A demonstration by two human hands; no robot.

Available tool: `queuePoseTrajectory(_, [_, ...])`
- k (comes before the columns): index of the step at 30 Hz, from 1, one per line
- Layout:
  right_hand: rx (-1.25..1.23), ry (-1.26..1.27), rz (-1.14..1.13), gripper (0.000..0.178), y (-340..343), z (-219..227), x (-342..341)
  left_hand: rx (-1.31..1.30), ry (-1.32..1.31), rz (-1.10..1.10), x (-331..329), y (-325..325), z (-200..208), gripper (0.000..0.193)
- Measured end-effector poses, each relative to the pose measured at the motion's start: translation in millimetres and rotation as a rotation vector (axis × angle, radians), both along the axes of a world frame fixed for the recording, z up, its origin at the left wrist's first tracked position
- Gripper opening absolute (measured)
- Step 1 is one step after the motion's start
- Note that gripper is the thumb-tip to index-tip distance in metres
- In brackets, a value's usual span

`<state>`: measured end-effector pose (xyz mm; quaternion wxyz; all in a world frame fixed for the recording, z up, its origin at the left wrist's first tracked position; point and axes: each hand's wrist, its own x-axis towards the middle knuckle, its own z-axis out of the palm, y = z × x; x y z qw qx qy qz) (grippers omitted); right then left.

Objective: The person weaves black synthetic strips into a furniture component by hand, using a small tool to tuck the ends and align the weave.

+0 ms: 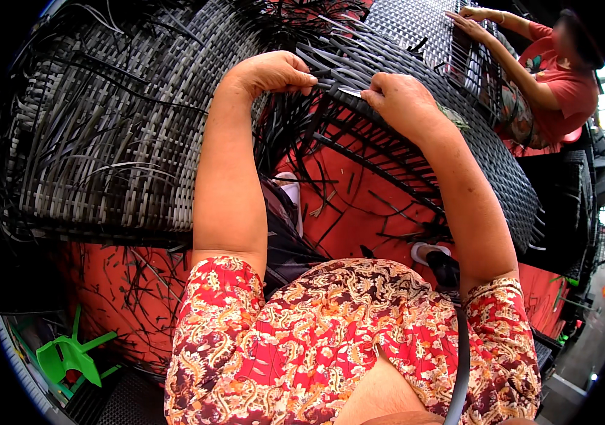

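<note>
At the edge of a dark grey woven wicker panel (486, 145), both of my hands work close together. My left hand (277, 73) is closed in a pinch on a grey wicker strip (323, 83) by the frame's corner. In the closed fingers of my right hand (401, 105) sits a thin, pointed silver blade (350, 91), whose handle is hidden by the hand. The blade points left toward the strip. Loose strip ends stick out around the corner, and bare dark frame bars (380, 159) show beneath the panel.
A large grey woven piece (118, 142) with trailing strips stands at left. Strip scraps litter the red floor (345, 191). At upper right a person in a red shirt (564, 81) has both hands on another woven part. A green plastic thing (69, 358) is at lower left.
</note>
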<state>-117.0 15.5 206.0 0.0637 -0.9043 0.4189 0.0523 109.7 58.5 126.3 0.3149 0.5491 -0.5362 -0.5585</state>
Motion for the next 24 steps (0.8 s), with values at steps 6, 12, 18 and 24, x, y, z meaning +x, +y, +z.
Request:
queuePoseTrajectory(6, [0.01,0.0,-0.008,0.031,2,2,3,0.004,0.022,-0.013,2,1,2,0.024])
queuePoseTrajectory(12, [0.033,-0.103,-0.01,0.029,-3,-4,-11,-0.036,0.106,-0.027,9,-1,-3,0.02])
queuePoseTrajectory(18, [0.033,-0.093,-0.004,0.029,1,-1,-16,-0.029,0.024,-0.073,3,-4,-1,0.023])
queuePoseTrajectory(24, [-0.028,0.106,0.025,0.028,6,8,2,-0.028,-0.024,-0.065,-1,0,8,0.023])
